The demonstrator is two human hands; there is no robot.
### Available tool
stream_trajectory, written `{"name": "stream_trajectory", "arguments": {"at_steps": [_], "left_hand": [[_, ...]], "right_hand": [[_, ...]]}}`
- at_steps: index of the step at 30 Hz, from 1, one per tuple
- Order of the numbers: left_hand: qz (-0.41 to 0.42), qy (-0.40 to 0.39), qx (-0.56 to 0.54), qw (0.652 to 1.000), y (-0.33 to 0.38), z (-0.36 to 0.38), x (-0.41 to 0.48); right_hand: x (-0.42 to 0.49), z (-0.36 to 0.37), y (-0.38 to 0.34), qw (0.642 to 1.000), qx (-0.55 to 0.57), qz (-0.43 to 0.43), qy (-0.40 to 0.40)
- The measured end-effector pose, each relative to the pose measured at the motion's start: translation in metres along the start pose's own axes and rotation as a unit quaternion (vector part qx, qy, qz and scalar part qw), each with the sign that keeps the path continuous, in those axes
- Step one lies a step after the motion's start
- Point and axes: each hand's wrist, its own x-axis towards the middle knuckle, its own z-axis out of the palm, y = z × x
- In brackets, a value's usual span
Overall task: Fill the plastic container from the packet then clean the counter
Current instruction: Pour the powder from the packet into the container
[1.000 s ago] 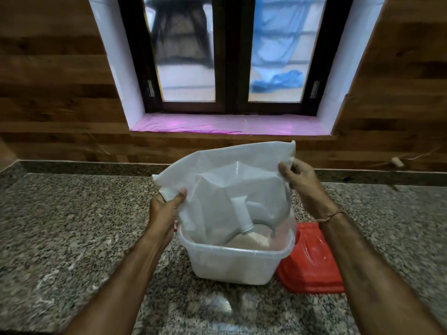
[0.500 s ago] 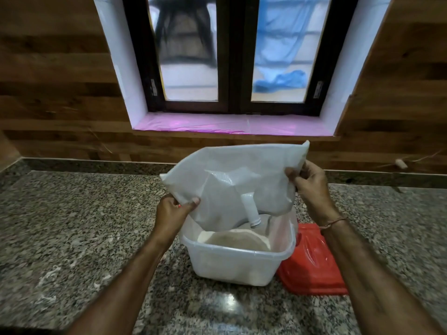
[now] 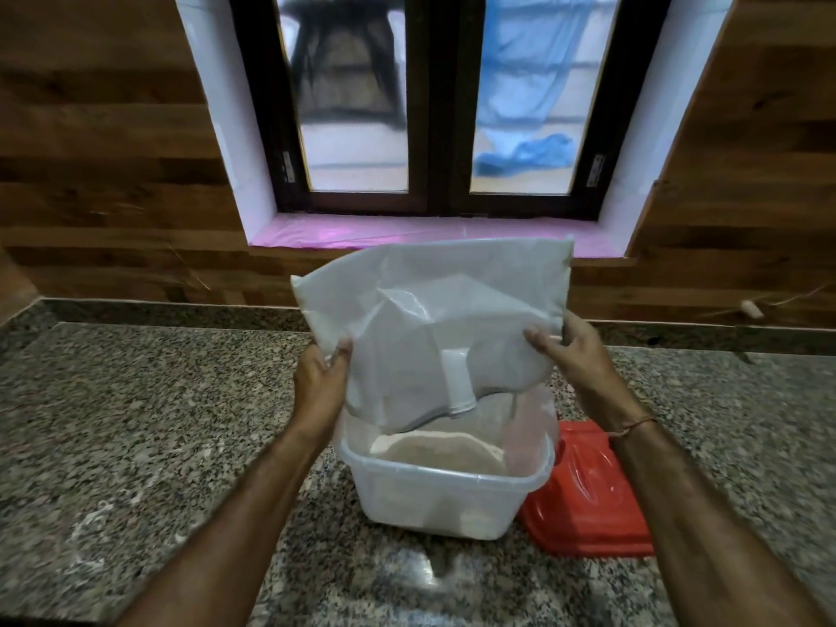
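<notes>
Single head-worn view looks forward and down, close over the counter [image 3: 135, 445], facing the window [image 3: 429, 106]

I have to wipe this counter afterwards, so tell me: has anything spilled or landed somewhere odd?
No clear spill shows. The powder is heaped inside the plastic container, under the packet held by the left hand and right hand. The red lid lies beside the container. Pale smudges mark the counter at near left.
</notes>
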Motion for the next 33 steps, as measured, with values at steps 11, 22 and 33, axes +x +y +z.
{"name": "stream_trajectory", "arguments": {"at_steps": [11, 22, 33], "left_hand": [[-0.043, -0.142, -0.06, 0.987, 0.006, -0.001, 0.009], [-0.021, -0.069, -0.066, 0.995, -0.004, -0.007, 0.018], [-0.056, -0.073, -0.121, 0.988, 0.005, 0.007, 0.044]], "right_hand": [[0.012, 0.001, 0.023, 0.994, -0.044, 0.001, 0.097], [-0.012, -0.013, 0.04, 0.98, -0.197, 0.014, 0.032], [0.002, 0.014, -0.011, 0.985, -0.14, -0.005, 0.104]]}}
